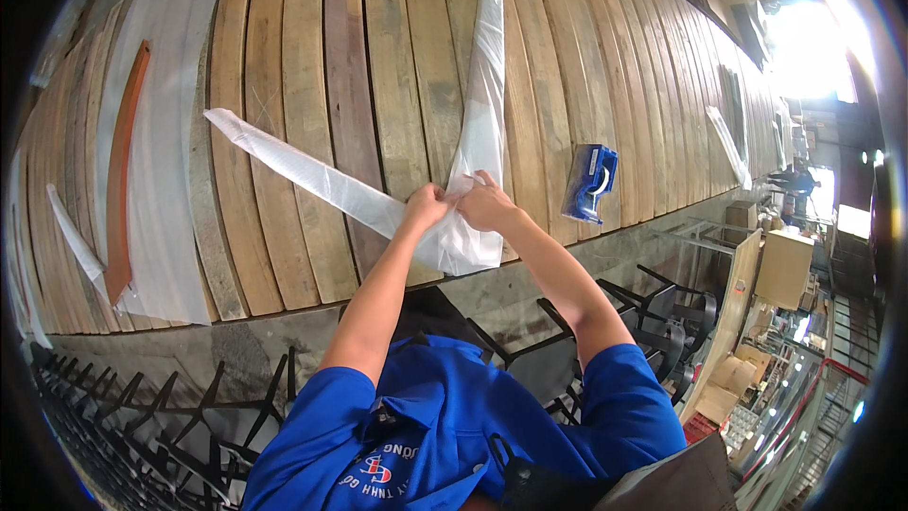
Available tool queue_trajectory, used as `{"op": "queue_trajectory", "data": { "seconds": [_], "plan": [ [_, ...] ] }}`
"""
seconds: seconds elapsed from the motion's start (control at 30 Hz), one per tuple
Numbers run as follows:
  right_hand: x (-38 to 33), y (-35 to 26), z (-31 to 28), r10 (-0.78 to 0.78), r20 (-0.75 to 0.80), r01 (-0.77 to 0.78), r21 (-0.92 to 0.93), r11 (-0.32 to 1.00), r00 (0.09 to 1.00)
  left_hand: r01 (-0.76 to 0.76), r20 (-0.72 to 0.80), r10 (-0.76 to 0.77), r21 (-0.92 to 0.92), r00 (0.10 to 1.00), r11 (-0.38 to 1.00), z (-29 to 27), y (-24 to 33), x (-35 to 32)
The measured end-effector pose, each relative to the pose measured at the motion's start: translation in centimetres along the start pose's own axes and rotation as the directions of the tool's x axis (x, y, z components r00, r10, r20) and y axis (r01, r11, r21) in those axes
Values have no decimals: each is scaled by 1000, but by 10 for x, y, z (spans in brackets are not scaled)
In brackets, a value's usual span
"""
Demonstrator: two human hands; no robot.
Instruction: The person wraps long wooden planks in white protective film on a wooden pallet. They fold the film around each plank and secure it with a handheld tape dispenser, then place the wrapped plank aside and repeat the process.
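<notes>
White, cloudy, thin wrap covers the long bent piece (480,137) that we have in our hands. It is shaped like a wide V. One arm points up to twelve o'clock, and the other, flat like a ribbon, reaches out to ten o'clock. The wrap is shiny and full of little creases, and its wide corner sits at six o'clock, by the edge of the table. Our bare left hand (427,205) pinches the wrap between thumb and finger. Our bare right hand (487,205) lies on it with bent fingers, but we cannot tell if they pinch anything.

Under it all is a long table top of brown wooden boards (392,85), with dark lines between them. At three o'clock sits a shiny blue tape holder (591,185) with a round roll in it. At nine o'clock, a smooth, orange-brown, curved strip of wood (125,175) lies on a smooth white sheet (175,151). Black chairs (667,322) with thin legs crowd together at four o'clock, past the boards.
</notes>
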State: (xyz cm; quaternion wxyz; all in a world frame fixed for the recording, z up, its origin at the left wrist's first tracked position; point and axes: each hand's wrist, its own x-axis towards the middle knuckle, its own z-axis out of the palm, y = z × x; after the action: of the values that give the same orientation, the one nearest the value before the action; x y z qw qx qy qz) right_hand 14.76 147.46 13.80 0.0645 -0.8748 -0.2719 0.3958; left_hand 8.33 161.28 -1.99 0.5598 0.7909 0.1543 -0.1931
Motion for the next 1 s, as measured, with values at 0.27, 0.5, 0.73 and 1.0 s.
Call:
{"op": "queue_trajectory", "data": {
  "seconds": [0.27,0.5,0.73,1.0],
  "plan": [
    [-58,8,50,93,-472,-98,15,995,877,119,-155,-88,203,984,972,5,41,-26],
    [-12,3,133,103,-521,-156,-59,986,847,125,-225,-107,67,968,990,-15,59,-33],
    [-8,-3,72,-7,-266,-43,-181,982,964,36,-179,-3,185,984,982,-13,73,-50],
    [-7,47,58,-155,-354,261,276,925,922,-4,-412,132,297,901,955,14,68,-58]
  ]
}}
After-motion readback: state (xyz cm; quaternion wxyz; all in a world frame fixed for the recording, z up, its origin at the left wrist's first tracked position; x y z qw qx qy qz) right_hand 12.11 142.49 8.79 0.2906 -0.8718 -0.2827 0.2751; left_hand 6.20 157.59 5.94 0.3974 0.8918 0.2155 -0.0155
